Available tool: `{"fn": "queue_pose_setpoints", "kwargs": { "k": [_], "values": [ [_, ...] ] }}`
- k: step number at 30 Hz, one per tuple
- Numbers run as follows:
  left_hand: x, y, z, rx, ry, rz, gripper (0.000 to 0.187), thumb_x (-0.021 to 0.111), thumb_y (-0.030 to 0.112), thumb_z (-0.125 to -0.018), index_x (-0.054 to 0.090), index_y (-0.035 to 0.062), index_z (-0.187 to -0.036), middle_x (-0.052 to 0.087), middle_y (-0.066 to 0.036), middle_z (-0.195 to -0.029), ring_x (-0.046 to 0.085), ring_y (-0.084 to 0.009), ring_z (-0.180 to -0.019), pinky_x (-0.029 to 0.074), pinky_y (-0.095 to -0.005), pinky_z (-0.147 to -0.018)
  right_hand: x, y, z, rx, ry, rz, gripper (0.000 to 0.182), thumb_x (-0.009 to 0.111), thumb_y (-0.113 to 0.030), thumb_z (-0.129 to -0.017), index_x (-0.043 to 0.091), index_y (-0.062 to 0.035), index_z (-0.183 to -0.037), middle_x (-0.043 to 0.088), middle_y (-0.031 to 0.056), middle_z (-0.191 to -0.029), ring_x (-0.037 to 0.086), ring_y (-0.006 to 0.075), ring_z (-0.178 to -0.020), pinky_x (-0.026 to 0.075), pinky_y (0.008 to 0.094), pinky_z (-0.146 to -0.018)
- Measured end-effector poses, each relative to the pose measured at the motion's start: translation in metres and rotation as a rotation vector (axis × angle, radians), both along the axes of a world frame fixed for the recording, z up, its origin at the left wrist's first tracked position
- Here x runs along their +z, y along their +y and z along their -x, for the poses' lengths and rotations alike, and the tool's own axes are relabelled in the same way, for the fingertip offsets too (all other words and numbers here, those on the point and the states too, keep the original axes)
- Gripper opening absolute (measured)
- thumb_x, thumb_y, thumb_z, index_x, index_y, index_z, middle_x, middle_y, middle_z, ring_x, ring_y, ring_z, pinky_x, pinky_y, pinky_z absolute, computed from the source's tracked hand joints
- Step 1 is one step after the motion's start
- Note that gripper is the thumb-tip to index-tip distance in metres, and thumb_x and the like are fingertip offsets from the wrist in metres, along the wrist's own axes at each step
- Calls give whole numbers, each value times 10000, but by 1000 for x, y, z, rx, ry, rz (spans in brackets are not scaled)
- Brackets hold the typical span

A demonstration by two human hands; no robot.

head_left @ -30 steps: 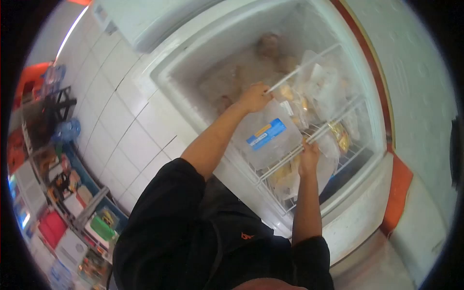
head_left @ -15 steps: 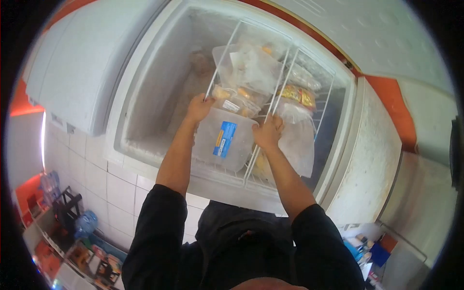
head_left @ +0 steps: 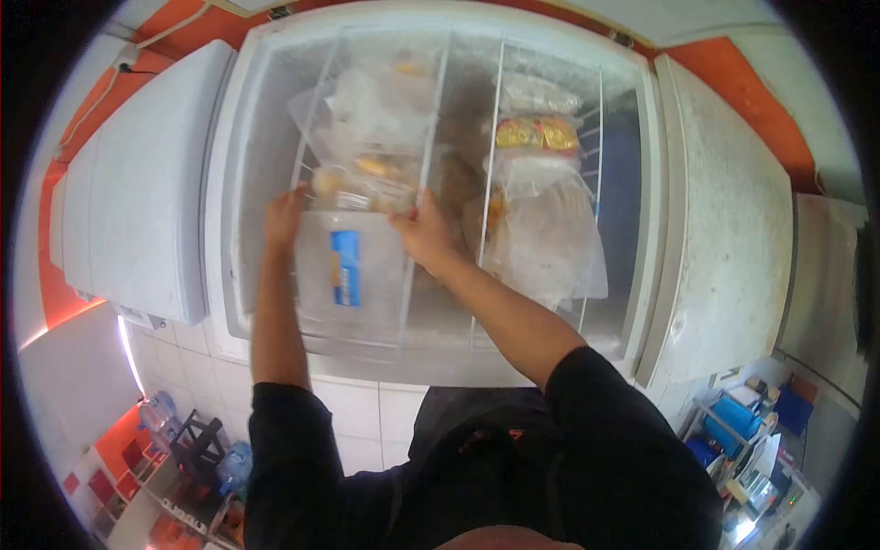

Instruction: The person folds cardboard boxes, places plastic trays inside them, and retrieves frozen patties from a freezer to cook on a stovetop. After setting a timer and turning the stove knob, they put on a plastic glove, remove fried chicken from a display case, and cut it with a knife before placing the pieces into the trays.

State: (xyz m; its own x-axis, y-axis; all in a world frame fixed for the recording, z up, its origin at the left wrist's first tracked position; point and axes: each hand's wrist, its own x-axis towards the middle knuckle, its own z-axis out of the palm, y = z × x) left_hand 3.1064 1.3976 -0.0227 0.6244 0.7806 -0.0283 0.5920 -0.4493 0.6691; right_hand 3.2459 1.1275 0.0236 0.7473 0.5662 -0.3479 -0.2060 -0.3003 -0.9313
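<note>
hands grip the wire basket [head_left: 367,183] on its two sides: the left hand [head_left: 284,213] is curled over the left rail, the right hand [head_left: 420,231] is closed on the right rail. it would go best moved level and evenly, i think, so that the frozen bags [head_left: 371,119] and the clear bag with a blue label [head_left: 346,268] do not spill. basket hangs in the left half of the open chest freezer [head_left: 697,211], between the hands, beside a second basket [head_left: 545,183].

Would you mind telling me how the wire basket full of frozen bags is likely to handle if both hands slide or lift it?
The wire basket looks rigid, so it probably moves as one piece. It is piled with bags, so likely heavy. The left hand and right hand grip opposite edges; frost may make it slippery.
</note>
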Motion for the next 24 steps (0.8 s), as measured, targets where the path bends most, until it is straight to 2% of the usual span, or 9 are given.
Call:
{"fn": "queue_pose_setpoints", "kwargs": {
  "k": [3, 7, 11, 14, 16, 18, 21, 22, 24],
  "values": [
    [57, 10, 6, 125, 60, 179, 593, 577, 531, -934, 615, -22, -725, 499, -42, -603, 425, -164, -597, 396, -374, -587, -4, 26, 16, 113, 102, -34, 656, 702, -136, -811, 354, -3, -1351, 501, 20, -822, 510, 149, -732, 460, 314, -665],
    [24, 55, 36, 194, 74, 155, 571, 593, 517, -932, 598, -12, -719, 454, -7, -625, 412, -127, -623, 386, -324, -593, -14, 63, 27, 220, 136, -200, 812, 692, -143, -781, 229, 26, -1426, 522, 83, -915, 541, 193, -827, 476, 341, -740],
    [10, 60, 42, 168, 189, 30, 601, 582, 541, -927, 624, -34, -760, 562, -106, -723, 512, -207, -722, 428, -364, -687, -47, 90, 37, 189, 74, -43, 930, 690, -158, -760, 135, 68, -1472, 505, 122, -1020, 542, 218, -932, 478, 348, -815],
    [11, 60, 28, 190, 343, -58, 573, 601, 523, -918, 651, -45, -863, 622, -194, -854, 585, -308, -854, 448, -409, -788, -19, 66, 13, 335, 238, -114, 938, 686, -159, -786, 114, 100, -1483, 500, 172, -1161, 543, 262, -1021, 471, 346, -893],
    [17, 41, 21, 232, 420, -48, 549, 623, 498, -911, 661, -48, -948, 642, -237, -947, 607, -363, -944, 452, -431, -847, 0, 31, -3, 451, -290, -97, 827, 686, -145, -808, 242, 67, -1473, 492, 219, -1284, 544, 298, -1103, 448, 356, -960],
    [26, 0, 8, 118, 170, -700, 500, 669, 409, -893, 616, -23, -1138, 608, -260, -1128, 564, -401, -1103, 429, -447, -952, 36, -29, -36, 248, -640, -155, 569, 670, -121, -794, 516, 11, -1325, 494, 217, -1334, 447, 370, -1265, 349, 439, -1074],
    [62, -126, -46, -41, -67, -245, 439, 683, 285, -882, 580, 19, -1216, 568, -234, -1239, 524, -400, -1168, 399, -458, -1024, 24, -144, -116, -251, -1000, 121, 478, 680, -56, -840, 537, -11, -1294, 557, 128, -1277, 536, 204, -1159, 439, 323, -963],
    [61, -167, -63, -236, -120, -118, 438, 683, 254, -872, 575, 24, -1228, 573, -220, -1242, 531, -399, -1166, 399, -458, -1026, 22, -177, -137, -415, -884, 234, 489, 668, -52, -869, 510, 1, -1328, 568, 127, -1253, 556, 208, -1124, 434, 315, -972],
    [53, -235, -93, -503, -111, 154, 443, 660, 269, -885, 569, 2, -1226, 568, -224, -1260, 529, -393, -1178, 407, -462, -1019, -20, -252, -180, -347, -596, 448, 451, 606, -81, -933, 485, 12, -1357, 552, 129, -1287, 531, 217, -1169, 413, 324, -1008]
  ]
}}
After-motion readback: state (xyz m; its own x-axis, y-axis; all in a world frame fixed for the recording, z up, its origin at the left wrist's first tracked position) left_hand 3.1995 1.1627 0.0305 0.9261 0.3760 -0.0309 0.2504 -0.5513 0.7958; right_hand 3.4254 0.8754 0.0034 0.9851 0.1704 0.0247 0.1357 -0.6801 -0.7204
